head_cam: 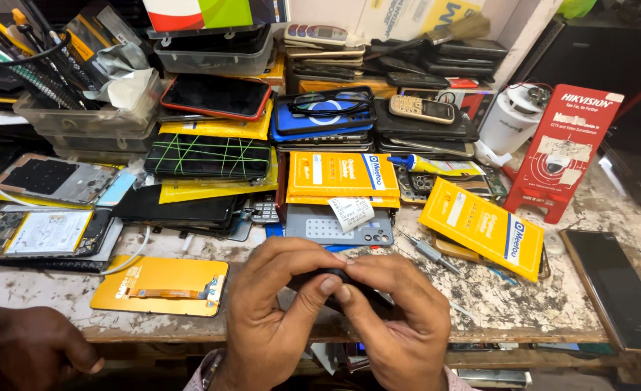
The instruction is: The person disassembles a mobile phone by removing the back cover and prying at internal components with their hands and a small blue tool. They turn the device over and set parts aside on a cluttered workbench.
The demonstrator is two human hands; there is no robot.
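Both my hands meet at the front edge of a worn workbench [523, 304]. My left hand [277, 311] and my right hand [400, 326] pinch a small black object [332, 274] between thumbs and fingertips; most of it is hidden by my fingers. Just behind my hands lies a grey phone back cover [320, 226] with a paper slip [352, 212] on it. A screwdriver [425, 250] lies to the right of it.
Stacks of phones, screens and yellow parts boxes [483, 226] crowd the back of the bench. A yellow display panel [161, 284] lies front left, a dark phone [613, 286] front right, a red card stand [563, 152] right. Another person's hand [27, 347] rests bottom left.
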